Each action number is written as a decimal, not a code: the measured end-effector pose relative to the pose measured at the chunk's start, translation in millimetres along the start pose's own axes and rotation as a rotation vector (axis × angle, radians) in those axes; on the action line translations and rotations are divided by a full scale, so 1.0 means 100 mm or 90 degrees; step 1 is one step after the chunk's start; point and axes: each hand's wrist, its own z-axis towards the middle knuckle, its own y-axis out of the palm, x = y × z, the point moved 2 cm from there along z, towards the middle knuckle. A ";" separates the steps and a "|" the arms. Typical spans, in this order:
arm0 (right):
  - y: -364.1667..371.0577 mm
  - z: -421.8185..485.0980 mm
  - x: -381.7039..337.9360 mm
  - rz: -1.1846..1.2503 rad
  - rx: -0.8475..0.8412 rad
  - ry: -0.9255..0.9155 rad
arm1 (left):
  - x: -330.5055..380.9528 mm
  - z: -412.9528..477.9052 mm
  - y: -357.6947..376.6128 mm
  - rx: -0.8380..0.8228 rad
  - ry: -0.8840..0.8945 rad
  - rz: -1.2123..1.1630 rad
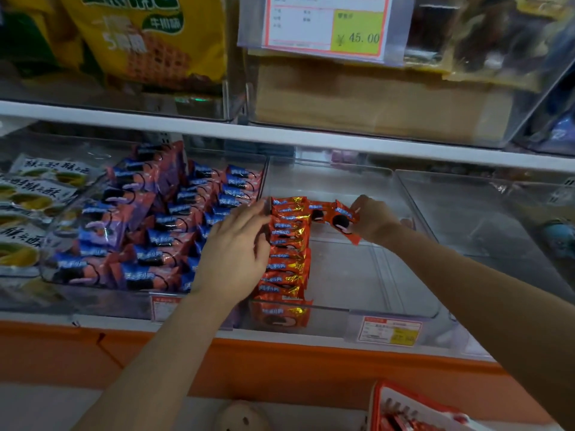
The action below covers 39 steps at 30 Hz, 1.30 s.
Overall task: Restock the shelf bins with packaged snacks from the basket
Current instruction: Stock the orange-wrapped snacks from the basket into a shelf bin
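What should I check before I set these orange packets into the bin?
1. Right hand grips the held packets: ok.
2. Left hand rests against the standing row, steadying it: ok.
3. Clear bin has bare floor right of the row: ok.
4. Held packets match the row's orange wrapper: ok.
5. Basket stock remaining: cannot tell, only its corner shows.

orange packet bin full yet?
No, the orange packets form a single row along the left wall of the clear bin; most of its floor is bare.
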 end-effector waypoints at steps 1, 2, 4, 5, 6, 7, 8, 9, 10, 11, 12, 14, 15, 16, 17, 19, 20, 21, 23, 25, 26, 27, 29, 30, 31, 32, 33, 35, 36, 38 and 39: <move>0.02 0.03 -0.02 -0.017 0.010 -0.009 | 0.00 0.00 0.01 0.002 0.005 0.007; 0.06 0.06 -0.06 -0.046 0.013 -0.026 | 0.00 0.00 0.02 0.000 0.009 0.011; 0.14 0.12 -0.13 -0.108 0.015 -0.064 | 0.00 0.01 0.03 0.007 0.017 0.012; 0.18 0.16 -0.17 -0.124 0.020 -0.077 | 0.00 0.01 0.03 0.009 0.019 0.010; 0.22 0.20 -0.21 -0.130 0.028 -0.087 | 0.00 0.01 0.03 0.011 0.020 0.009; 0.27 0.24 -0.24 -0.126 0.034 -0.092 | 0.00 0.01 0.04 0.012 0.022 0.007; 0.31 0.27 -0.26 -0.119 0.038 -0.095 | -0.01 0.01 0.04 0.014 0.023 0.005; 0.34 0.30 -0.29 -0.112 0.039 -0.099 | -0.01 0.01 0.04 0.013 0.022 0.002; 0.36 0.32 -0.31 -0.109 0.038 -0.107 | -0.01 0.01 0.04 0.010 0.019 0.000; 0.38 0.35 -0.32 -0.106 0.035 -0.116 | -0.01 0.01 0.04 0.008 0.018 -0.001; 0.38 0.37 -0.33 -0.104 0.032 -0.123 | -0.01 0.01 0.05 0.006 0.016 -0.002; 0.38 0.38 -0.32 -0.114 0.031 -0.144 | -0.01 0.01 0.05 0.002 0.013 -0.004; 0.38 0.39 -0.30 -0.136 0.043 -0.160 | -0.01 0.01 0.05 0.004 0.013 -0.005; 0.37 0.39 -0.30 -0.175 0.067 -0.180 | -0.02 0.01 0.05 0.007 0.013 -0.008; 0.38 0.38 -0.30 -0.221 0.100 -0.201 | -0.02 0.01 0.06 0.011 0.013 -0.009; 0.39 0.36 -0.31 -0.274 0.147 -0.226 | -0.02 0.00 0.06 0.018 0.017 -0.008; 0.40 0.35 -0.33 -0.274 0.150 -0.229 | -0.02 0.00 0.06 0.019 0.019 -0.007; 0.41 0.34 -0.34 -0.255 0.141 -0.227 | -0.02 0.00 0.06 0.019 0.018 -0.007; 0.42 0.29 -0.36 -0.203 0.118 -0.224 | -0.02 0.00 0.06 0.020 0.019 -0.005; 0.43 0.25 -0.37 -0.197 0.110 -0.231 | -0.03 0.00 0.07 0.025 0.025 -0.003; 0.44 0.23 -0.36 -0.203 0.105 -0.235 | -0.03 0.00 0.07 0.027 0.027 -0.004; 0.45 0.20 -0.35 -0.207 0.101 -0.239 | -0.03 0.00 0.07 0.027 0.029 -0.005; 0.46 0.17 -0.32 -0.204 0.088 -0.240 | -0.03 -0.01 0.06 0.027 0.030 0.002; 0.45 0.14 -0.31 -0.200 0.075 -0.239 | -0.03 0.00 0.06 0.029 0.031 0.005; 0.43 0.11 -0.29 -0.188 0.058 -0.236 | -0.03 0.01 0.05 0.029 0.033 0.007; 0.39 0.06 -0.29 -0.168 0.043 -0.231 | -0.03 0.01 0.04 0.029 0.039 0.015; 0.35 0.01 -0.28 -0.148 0.033 -0.228 | -0.02 0.01 0.04 0.028 0.047 0.028; 0.27 -0.12 -0.26 -0.129 0.030 -0.240 | 0.01 0.01 0.02 0.013 0.058 0.077; 0.23 -0.19 -0.25 -0.131 0.032 -0.253 | 0.02 0.02 0.00 -0.003 0.055 0.112; 0.15 -0.33 -0.22 -0.141 0.041 -0.277 | 0.09 0.03 -0.05 -0.039 0.049 0.188; 0.11 -0.42 -0.21 -0.144 0.046 -0.285 | 0.13 0.03 -0.08 -0.049 0.057 0.227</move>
